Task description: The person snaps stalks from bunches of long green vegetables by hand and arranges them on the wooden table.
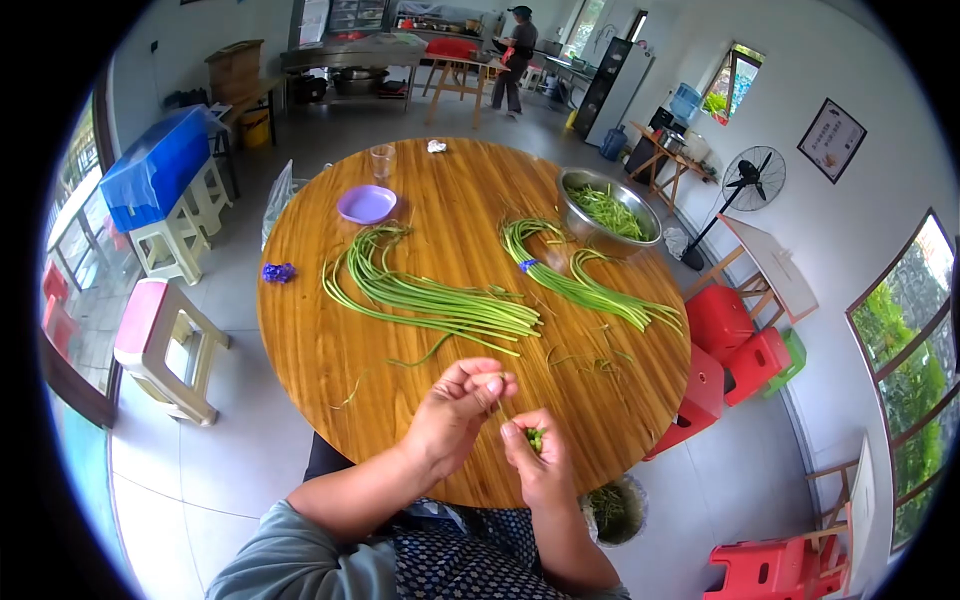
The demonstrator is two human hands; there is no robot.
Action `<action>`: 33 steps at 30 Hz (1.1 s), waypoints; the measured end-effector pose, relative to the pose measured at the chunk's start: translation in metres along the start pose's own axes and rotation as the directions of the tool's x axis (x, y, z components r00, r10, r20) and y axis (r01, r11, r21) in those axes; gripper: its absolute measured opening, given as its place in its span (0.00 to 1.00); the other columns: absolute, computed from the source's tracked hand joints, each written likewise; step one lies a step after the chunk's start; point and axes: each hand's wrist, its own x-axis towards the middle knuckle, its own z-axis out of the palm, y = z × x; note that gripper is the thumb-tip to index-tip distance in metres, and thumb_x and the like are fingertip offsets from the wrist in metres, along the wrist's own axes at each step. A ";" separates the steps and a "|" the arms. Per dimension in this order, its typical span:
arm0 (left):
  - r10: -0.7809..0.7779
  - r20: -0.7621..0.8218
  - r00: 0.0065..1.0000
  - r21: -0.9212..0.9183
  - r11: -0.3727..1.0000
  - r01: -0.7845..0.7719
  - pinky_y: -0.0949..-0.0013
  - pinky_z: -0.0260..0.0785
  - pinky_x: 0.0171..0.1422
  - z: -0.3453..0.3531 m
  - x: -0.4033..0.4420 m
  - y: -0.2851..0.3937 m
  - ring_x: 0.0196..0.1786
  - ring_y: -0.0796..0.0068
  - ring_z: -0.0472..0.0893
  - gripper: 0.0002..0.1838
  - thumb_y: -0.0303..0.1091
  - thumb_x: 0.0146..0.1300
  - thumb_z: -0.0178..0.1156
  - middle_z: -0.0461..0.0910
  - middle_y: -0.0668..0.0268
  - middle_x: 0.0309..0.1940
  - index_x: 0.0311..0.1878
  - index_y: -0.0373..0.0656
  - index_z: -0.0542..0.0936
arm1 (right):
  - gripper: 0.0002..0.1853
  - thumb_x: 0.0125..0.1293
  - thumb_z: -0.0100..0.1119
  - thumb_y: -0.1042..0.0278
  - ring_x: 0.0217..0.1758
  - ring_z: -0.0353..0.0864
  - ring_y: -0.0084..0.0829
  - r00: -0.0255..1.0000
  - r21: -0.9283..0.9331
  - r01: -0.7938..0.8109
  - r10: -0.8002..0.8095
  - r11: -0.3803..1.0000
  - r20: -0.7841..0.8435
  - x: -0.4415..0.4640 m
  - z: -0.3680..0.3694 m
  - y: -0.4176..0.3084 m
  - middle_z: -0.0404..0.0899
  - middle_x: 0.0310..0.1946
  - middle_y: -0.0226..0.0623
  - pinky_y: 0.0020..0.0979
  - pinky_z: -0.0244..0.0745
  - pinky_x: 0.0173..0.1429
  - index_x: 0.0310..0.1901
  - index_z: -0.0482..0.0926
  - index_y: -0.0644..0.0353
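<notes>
Over the near part of the round wooden table (440,205), my left hand (455,415) pinches the thin end of a green stem. My right hand (540,460), just to its right, is closed around short green stem pieces (535,438). Beyond my hands lies a loose bunch of long green stems (430,300). Farther right is another bunch (590,290), with a blue-purple tie (527,266) round part of it. A steel bowl (655,232) at the back right holds cut green pieces (610,210).
On the table stand a purple bowl (367,204), a clear cup (382,162), white crumpled tissue (436,146) and a purple bundle (278,272). A bin (635,510) with scraps is below the right edge. Stools (720,320) stand at right. A person (518,55) is far back.
</notes>
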 end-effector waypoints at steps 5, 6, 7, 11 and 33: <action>0.239 -0.126 0.963 0.085 0.970 -0.230 0.73 0.73 0.47 -0.013 0.020 0.039 0.42 0.79 0.79 0.06 0.31 0.75 0.53 0.81 0.69 0.42 0.51 0.49 0.76 | 0.03 0.71 0.57 0.75 0.23 0.63 0.17 0.996 0.353 0.085 -0.083 0.932 -0.022 -0.040 -0.062 -0.015 0.69 0.24 0.25 0.22 0.60 0.27 0.43 0.74 0.59; 0.245 -0.125 0.961 0.104 0.967 -0.233 0.75 0.72 0.41 -0.015 0.021 0.042 0.37 0.80 0.78 0.06 0.31 0.76 0.51 0.81 0.69 0.41 0.51 0.48 0.76 | 0.03 0.72 0.57 0.73 0.23 0.62 0.17 0.993 0.435 0.115 -0.093 0.893 -0.072 -0.049 -0.088 -0.022 0.68 0.24 0.24 0.22 0.59 0.26 0.44 0.74 0.58; 0.228 -0.086 0.970 0.149 0.965 -0.214 0.76 0.68 0.38 -0.017 0.021 0.042 0.32 0.80 0.74 0.07 0.32 0.76 0.51 0.81 0.69 0.41 0.51 0.47 0.76 | 0.06 0.71 0.60 0.67 0.22 0.62 0.18 0.982 0.461 0.113 -0.027 0.880 -0.189 -0.062 -0.122 -0.027 0.67 0.23 0.24 0.22 0.58 0.26 0.44 0.74 0.57; 0.023 0.074 0.997 0.240 0.970 -0.041 0.77 0.53 0.31 -0.020 0.013 0.032 0.25 0.82 0.58 0.09 0.30 0.77 0.47 0.79 0.68 0.41 0.55 0.46 0.74 | 0.09 0.74 0.55 0.61 0.23 0.63 0.22 0.767 -0.314 -0.324 0.054 0.893 -0.639 -0.079 -0.205 -0.030 0.72 0.25 0.29 0.25 0.60 0.28 0.44 0.79 0.57; -0.089 0.237 0.967 0.772 0.622 -0.132 0.74 0.71 0.42 -0.036 -0.025 -0.003 0.35 0.81 0.76 0.10 0.33 0.74 0.55 0.78 0.67 0.34 0.51 0.36 0.75 | 0.06 0.74 0.56 0.67 0.22 0.61 0.14 0.964 0.395 -0.261 0.255 0.881 0.070 0.018 -0.008 0.001 0.67 0.24 0.24 0.19 0.55 0.24 0.39 0.71 0.57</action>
